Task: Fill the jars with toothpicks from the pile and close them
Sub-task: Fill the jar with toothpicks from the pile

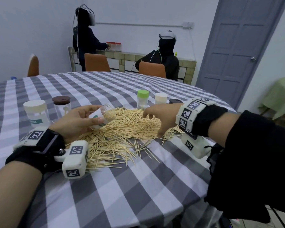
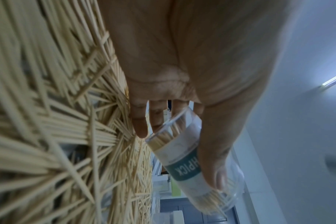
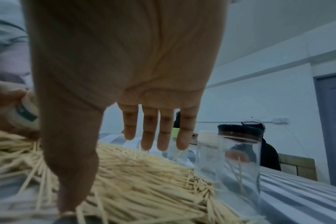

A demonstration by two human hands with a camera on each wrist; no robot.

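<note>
Head view: the left hand holds a tipped jar. The right hand reaches over the toothpicks, fingers straight and loose.

Pile: toothpicks lie in the middle of my tabletop.
Left: two jars stand.
Behind: three jars stand.

Big messy toothpick pile sprawls mid-frame on the checked cloth. One open clear jar, partly filled, tilts over its left edge; five capped jars stand behind.
</note>
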